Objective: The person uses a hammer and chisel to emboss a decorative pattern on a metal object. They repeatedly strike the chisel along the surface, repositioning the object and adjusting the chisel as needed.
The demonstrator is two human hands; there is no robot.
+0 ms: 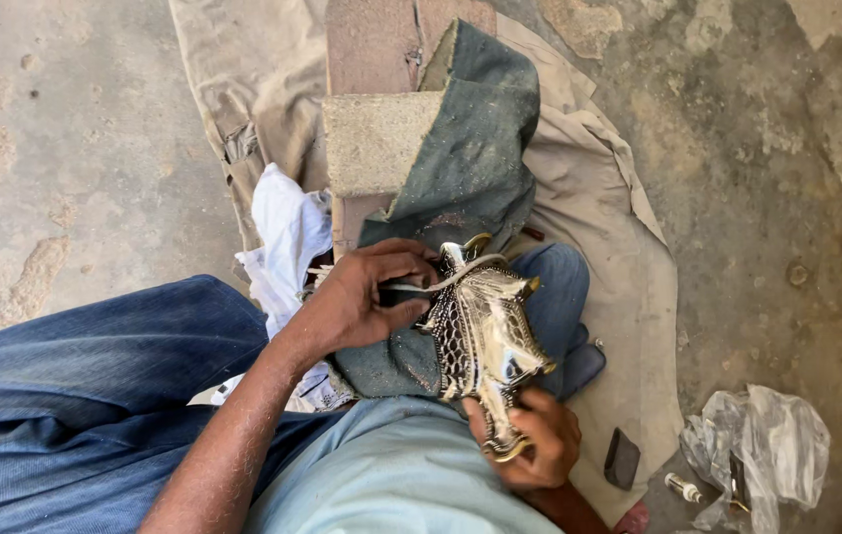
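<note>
A shiny silver and gold metal figure (485,331), shaped like an animal's head with a patterned surface, rests on a dark green cloth (470,158) over my lap. My right hand (530,440) grips the figure's lower end near my body. My left hand (367,297) lies against the figure's left side and pinches a thin white strip (441,284) that runs across its top. My legs in blue jeans (85,386) stretch to the left.
A foam-topped wooden block (376,138) stands ahead under the green cloth. A beige cloth (599,208) covers the concrete floor, with a white rag (287,232) at left. A crumpled clear plastic bag (762,445), a small bottle (683,488) and a dark flat object (622,458) lie at lower right.
</note>
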